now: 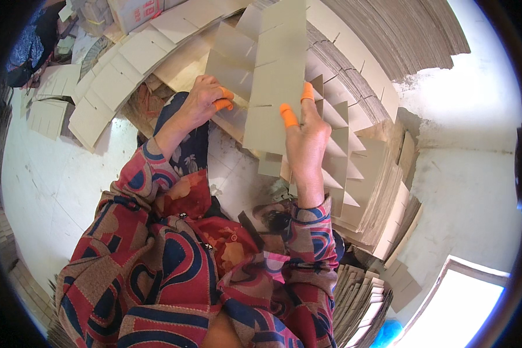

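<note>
My right hand (308, 145), with orange finger covers on its thumb and a finger, grips a long cardboard strip (275, 69) by its right edge. Short slots are cut into this strip, and it stands tilted over a partly assembled cardboard divider grid (337, 130). Thin crossing pieces of that grid show on both sides of the strip. Left of it, my left hand (206, 101) is closed beside the grid's left panels (229, 64), two orange-covered fingertips curled together. Whatever may be between those fingertips is hidden.
Stacks of slotted cardboard (371, 180) rise at the right, and a large stack (400, 35) stands at the far right. More strips (113, 81) lie fanned out at the left. A printed carton (136, 11) is at the back; bundled cardboard (359, 301) stands at the lower right.
</note>
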### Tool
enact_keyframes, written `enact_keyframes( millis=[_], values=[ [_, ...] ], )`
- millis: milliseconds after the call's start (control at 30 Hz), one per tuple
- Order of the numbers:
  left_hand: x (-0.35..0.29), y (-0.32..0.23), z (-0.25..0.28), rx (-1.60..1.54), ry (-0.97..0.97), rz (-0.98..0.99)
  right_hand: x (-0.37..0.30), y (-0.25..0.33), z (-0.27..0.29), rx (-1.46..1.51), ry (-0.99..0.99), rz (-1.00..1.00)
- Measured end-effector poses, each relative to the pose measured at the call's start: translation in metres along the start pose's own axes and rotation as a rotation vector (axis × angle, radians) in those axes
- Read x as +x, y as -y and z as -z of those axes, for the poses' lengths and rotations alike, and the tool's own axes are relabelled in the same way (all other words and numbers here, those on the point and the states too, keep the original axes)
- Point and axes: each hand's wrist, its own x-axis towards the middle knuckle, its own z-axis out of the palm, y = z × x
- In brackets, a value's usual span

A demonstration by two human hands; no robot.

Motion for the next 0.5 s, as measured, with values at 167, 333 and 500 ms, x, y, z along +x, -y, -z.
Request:
enact_keyframes(
  millis=[167, 333, 500],
  values=[
    [0.001, 0.0, 0.0, 0.013, 0.005, 0.004, 0.002, -0.005, -0.005, 0.019, -0.001, 0.034],
    [0.002, 0.0, 0.0, 0.006, 0.011, 0.013, 0.003, -0.006, -0.007, 0.012, 0.015, 0.076],
    [0.005, -0.003, 0.0, -0.02, 0.001, 0.028, -0.007, -0.009, -0.026, -0.055, 0.007, 0.114]
  ],
)
